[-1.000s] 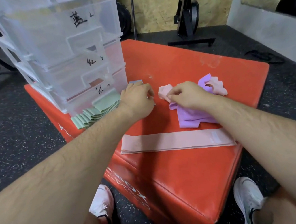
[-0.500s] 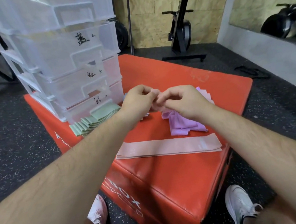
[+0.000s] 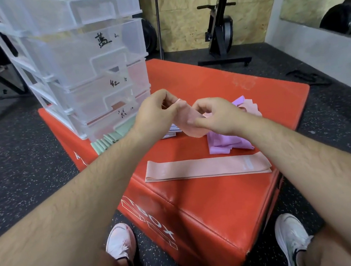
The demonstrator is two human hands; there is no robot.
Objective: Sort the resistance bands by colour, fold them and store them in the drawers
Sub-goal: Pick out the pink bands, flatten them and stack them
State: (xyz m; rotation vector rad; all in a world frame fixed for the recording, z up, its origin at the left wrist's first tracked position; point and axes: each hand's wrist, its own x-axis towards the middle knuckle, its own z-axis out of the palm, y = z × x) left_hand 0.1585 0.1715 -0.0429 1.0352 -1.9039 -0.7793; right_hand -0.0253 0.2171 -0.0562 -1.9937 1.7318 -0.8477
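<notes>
My left hand and my right hand both pinch a crumpled pink band, held just above the red box. Under my right hand lies a loose heap of purple bands, with more pink bands behind it. A long pink band lies flat near the box's front edge. Folded green bands are stacked at the foot of the clear drawer unit. All its drawers are closed.
The red box stands on black speckled gym flooring. An exercise machine and a plywood wall are behind it, a mirror at the right. My two white shoes flank the box's near corner.
My hands came together and lifted the crumpled pink band off the heap. The view tilted upward, so more of the drawer unit shows.
</notes>
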